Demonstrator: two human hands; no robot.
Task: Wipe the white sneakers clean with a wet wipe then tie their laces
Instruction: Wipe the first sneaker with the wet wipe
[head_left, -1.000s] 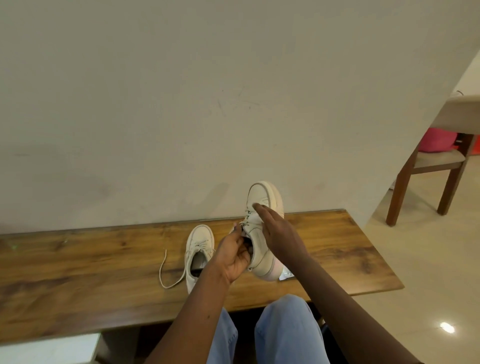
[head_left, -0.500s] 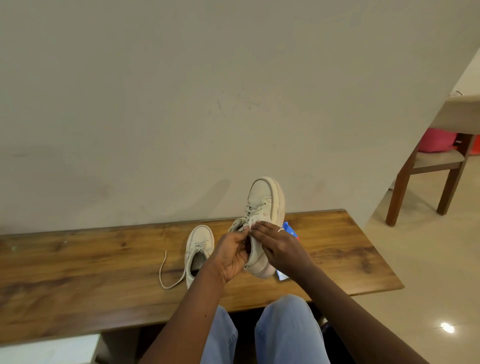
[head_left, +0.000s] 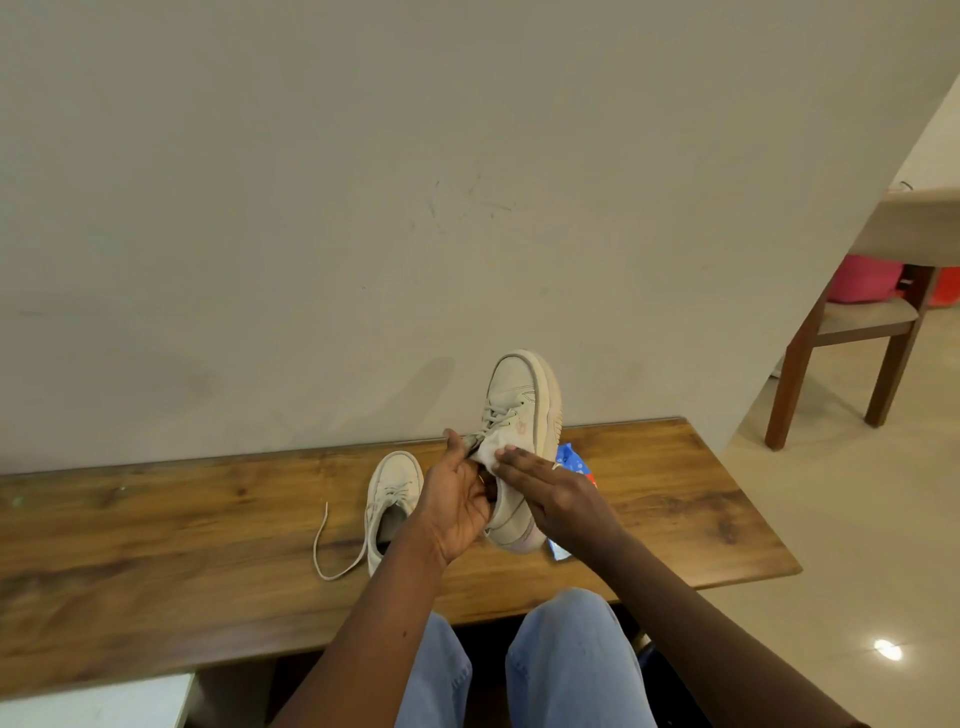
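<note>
**WIPE ON SHOE NO. 1, LACES NOT YET TIED**

The white thick-soled lace-up sneaker (head_left: 519, 395) is held toe-up above the long brown wooden bench (head_left: 156, 519), heel low, sole turned to the R. It is gripped at the collar by the left hand (head_left: 457, 499), fingers tucked into the opening, thumb laid up by the tongue. The small crumpled white wet wipe (head_left: 493, 451) is pressed onto the side panel below the eyelets by the right hand (head_left: 553, 493), fingers straight and flat, nothing clutched.

Vs. a sec ago: the toe is tipped higher, the R fingers are brought down off the lace rows, and the wipe, hidden then, is now shown under the fingertips. The blue-and-red plastic wipe packet (head_left: 571, 463), covered by the shoe then, is exposed on the bench behind the R hand. Judged from this, wiping of shoe no. 1 is under way and tying is not begun.

The second white sneaker (head_left: 392, 488) is left flat on the bench just L of the hands, its loose pale lace (head_left: 332, 578) trailed out in a loop, untied.

Writing: white marks are seen on the packet, too small to be read. A faint pinkish mark on the held shoe's side is illegible. No brand can be made out.
</note>
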